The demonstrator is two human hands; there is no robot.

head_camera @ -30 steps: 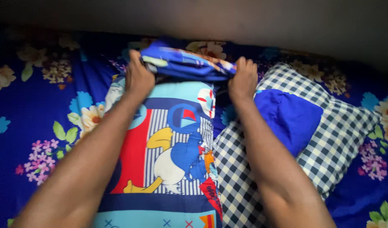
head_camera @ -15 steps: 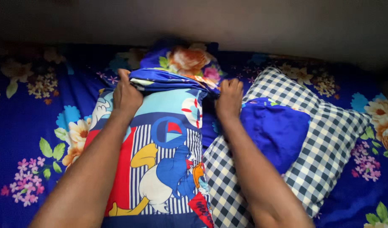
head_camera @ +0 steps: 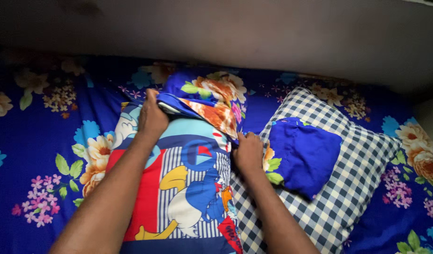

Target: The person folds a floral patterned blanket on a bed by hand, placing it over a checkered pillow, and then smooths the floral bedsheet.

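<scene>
Hands: both out front on the bed, working the far end of a pillow.
Left hand (head_camera: pixel 153 117): fingers clamped together on the bunched edge of the floral pillowcase (head_camera: pixel 204 96), now sitting higher toward the wall than a second ago.
Right hand (head_camera: pixel 248 153): dropped lower than a moment back, fingers curled at the pillowcase's near corner, pressed down between the two pillows; whether it pinches cloth I cannot tell.
Change: a second ago the blue floral cloth was a thin roll across the top; now it has opened out and covers the pillow's end, so the cover looks to be going on rather than coming off, by my reading.
Cartoon pillow (head_camera: pixel 178 188): lies lengthwise under both forearms, only its far end inside the pillowcase, the rest bare.
Checked pillow (head_camera: pixel 348 174): just beside on the right, touching, with a folded blue cloth (head_camera: pixel 303 157) lying on top.
Bedsheet (head_camera: pixel 32 155): blue floral, beneath everything.
</scene>
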